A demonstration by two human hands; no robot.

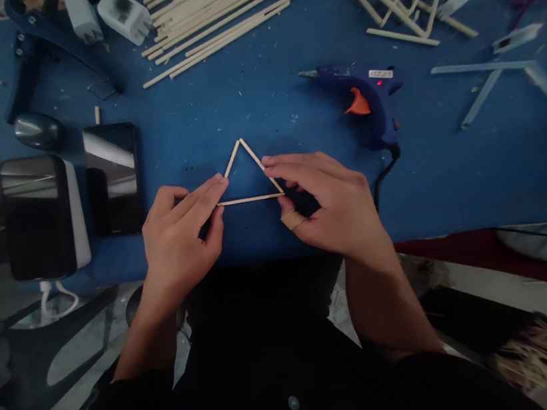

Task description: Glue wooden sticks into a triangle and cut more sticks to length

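Note:
Three short wooden sticks lie in a triangle on the blue mat, its point away from me: a left stick [232, 159], a right stick [252, 155] and a bottom stick [250, 199]. At the left corner, my left hand [178, 227] has its fingertips on the left stick and its thumb by the bottom stick's end. My right hand [330, 194], with a tan band around the thumb, grips the right corner where two sticks meet. The top ends sit close together; whether they are joined I cannot tell. A blue glue gun [377, 107] with an orange trigger lies to the right.
Long wooden sticks [223, 20] are bundled at the back. A stick frame [399, 7] and glue sticks [484, 96] lie right. On the left are a phone [116, 185], a mouse [38, 130], a dark-faced device [37, 216] and chargers [125, 15]. The glue gun's cord [384, 173] runs toward me.

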